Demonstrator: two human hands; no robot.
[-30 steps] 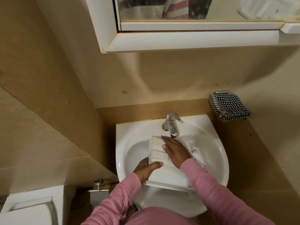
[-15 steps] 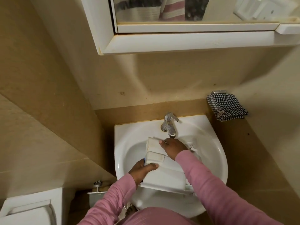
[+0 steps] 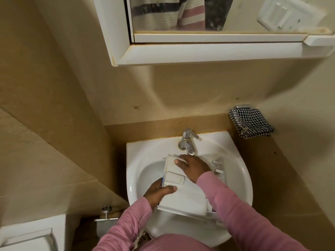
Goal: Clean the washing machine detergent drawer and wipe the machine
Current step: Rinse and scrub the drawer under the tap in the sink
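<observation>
Left hand (image 3: pixel 156 192) gripping detergent drawer (image 3: pixel 183 198), right hand (image 3: pixel 194 167) covering far end

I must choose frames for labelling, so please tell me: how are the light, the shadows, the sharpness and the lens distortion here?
Head view: warm, dim light; the mirror cabinet throws a soft shadow on the wall below. Head view: cabinet edges slant and walls splay, a wide-angle effect. Head view: the white detergent drawer barely stands out from the white sink; the mirror looks hazy.

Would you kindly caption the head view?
Left hand grips a white detergent drawer in the sink under the tap; right hand rests on it.
</observation>
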